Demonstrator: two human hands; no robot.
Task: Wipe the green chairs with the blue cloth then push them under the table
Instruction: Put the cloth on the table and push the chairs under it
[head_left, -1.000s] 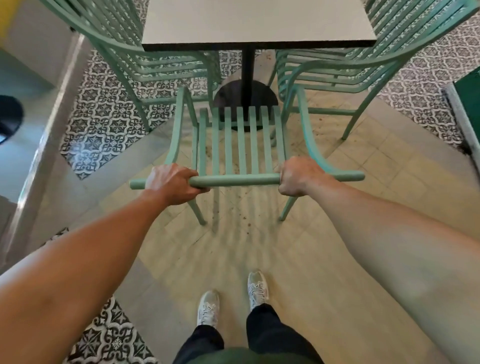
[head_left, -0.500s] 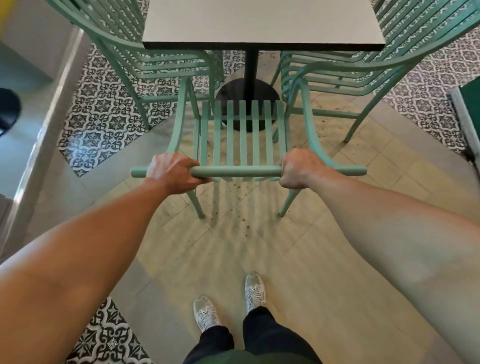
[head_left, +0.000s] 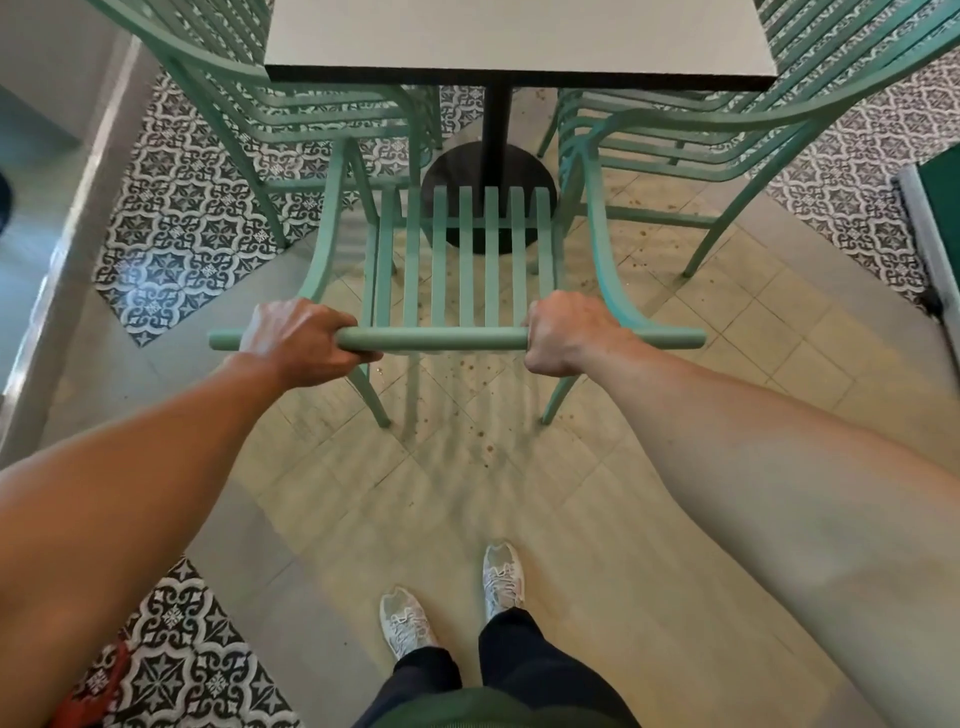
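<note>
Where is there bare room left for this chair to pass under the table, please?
The free patch is the gap between the left chair and the right chair, under the table; the held chair already noses into it. It is crowded there: both side chairs flank its arms closely, and the table's black post stands dead ahead.

No legible text, label, brand, number or sign appears on any surface around the white square-topped table (head_left: 519, 36).
</note>
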